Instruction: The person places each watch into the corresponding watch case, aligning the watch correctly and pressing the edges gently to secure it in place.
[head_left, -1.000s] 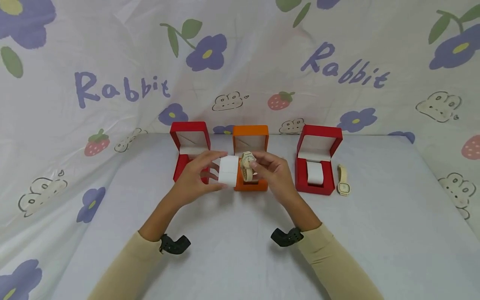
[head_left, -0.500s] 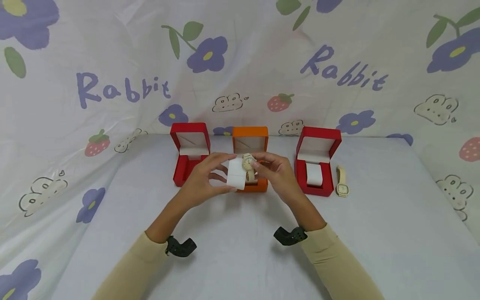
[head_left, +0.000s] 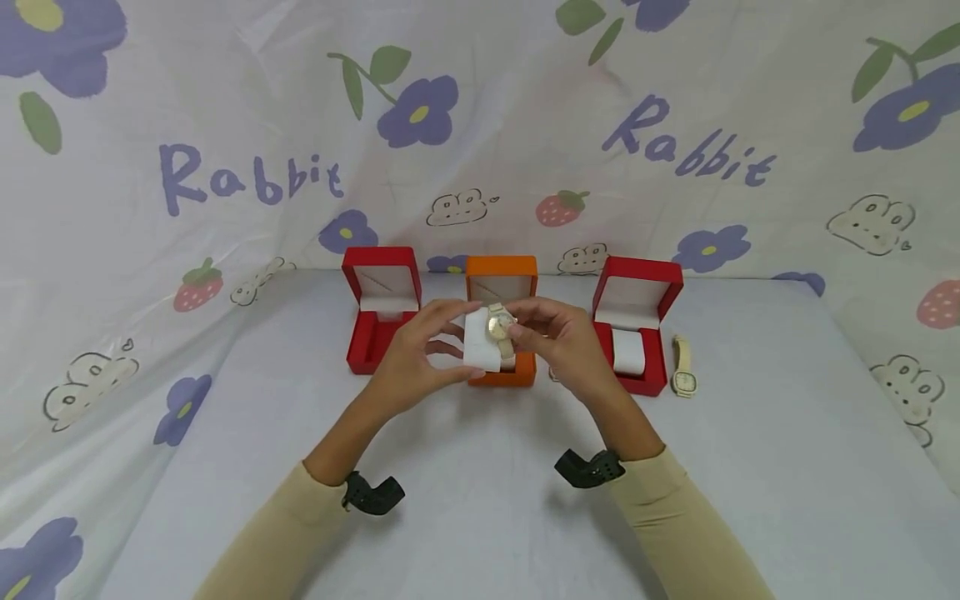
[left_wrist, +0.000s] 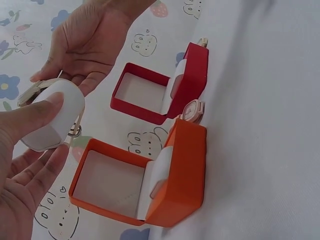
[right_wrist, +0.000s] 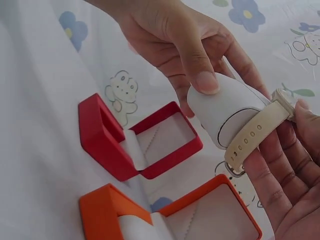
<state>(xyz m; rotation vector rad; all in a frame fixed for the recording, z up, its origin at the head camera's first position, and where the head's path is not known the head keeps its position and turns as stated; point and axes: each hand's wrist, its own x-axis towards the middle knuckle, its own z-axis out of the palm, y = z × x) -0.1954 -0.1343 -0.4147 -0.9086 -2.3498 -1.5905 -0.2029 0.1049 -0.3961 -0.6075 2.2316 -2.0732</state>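
My left hand (head_left: 420,354) grips a white watch cushion (right_wrist: 220,102), thumb on one side and fingers on the other. My right hand (head_left: 562,337) pinches a watch (head_left: 499,325) with a round gold-toned face and a cream strap, its thumb at the face. In the right wrist view the punched strap (right_wrist: 257,130) runs across the cushion's end, its buckle (right_wrist: 235,170) hanging free. Both hands are over the open orange watch box (head_left: 502,377), in which a white cushion (right_wrist: 137,227) shows.
An open red box (head_left: 367,342) on the left shows no cushion. Another open red box (head_left: 645,383) on the right holds a white cushion (head_left: 628,352). Beside it lies a cream-strapped watch (head_left: 683,367). A pinkish watch (left_wrist: 192,110) lies next to the orange box.
My left hand has carried the cushion right, up to the watch, and the two now overlap. My right hand has moved slightly right, still pinching the watch.
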